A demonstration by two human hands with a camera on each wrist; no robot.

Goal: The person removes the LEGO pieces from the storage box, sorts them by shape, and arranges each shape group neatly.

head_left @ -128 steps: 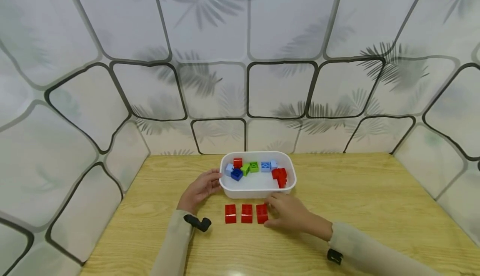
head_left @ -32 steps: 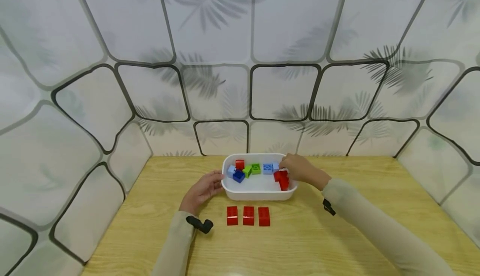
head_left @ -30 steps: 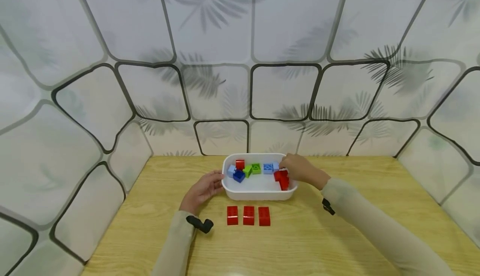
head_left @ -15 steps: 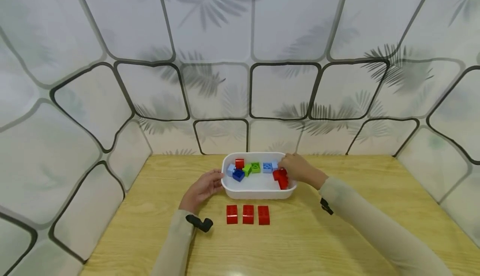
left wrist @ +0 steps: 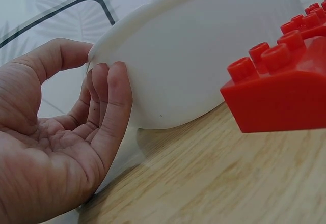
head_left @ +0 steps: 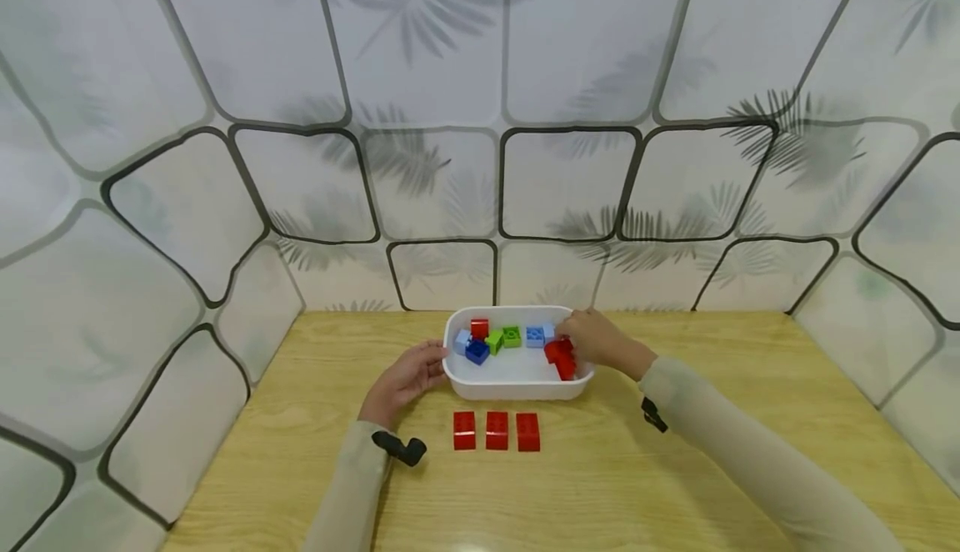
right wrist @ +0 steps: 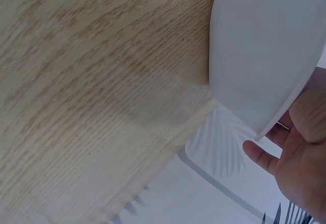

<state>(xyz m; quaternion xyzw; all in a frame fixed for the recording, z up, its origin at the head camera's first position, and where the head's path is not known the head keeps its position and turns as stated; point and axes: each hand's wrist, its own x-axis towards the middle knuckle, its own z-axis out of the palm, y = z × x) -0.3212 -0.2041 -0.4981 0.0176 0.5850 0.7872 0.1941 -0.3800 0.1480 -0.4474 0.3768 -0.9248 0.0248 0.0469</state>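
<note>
At the left end of the white plastic tub (head_left: 513, 390) is my left hand (head_left: 405, 381). In the left wrist view, this hand (left wrist: 66, 132) grips the tub end, one digit at the rim and fingers against the outer wall. My right hand (head_left: 597, 340) reaches over the right end into the tub, at the red toy building bricks (head_left: 561, 358). Its fingertips are hidden inside; I cannot tell whether they hold a brick. From the right wrist, this hand (right wrist: 305, 152) bends over the tub's rim (right wrist: 285, 111), one finger outside. A light-blue brick (head_left: 549, 333) lies beside the fingers.
Three red bricks (head_left: 497, 431) stand in a row on the wooden table (head_left: 600, 494) before the tub. Inside it also lie green bricks (head_left: 512, 336), a dark-blue brick (head_left: 477, 352), light-blue bricks (head_left: 534, 336) and a red one (head_left: 479, 328). Patterned cloth (head_left: 562, 185) closes the back.
My right hand has gone from the right-hand brick of the front row into the tub's right end. There the red bricks have shifted slightly left. The left hand stays at the tub.
</note>
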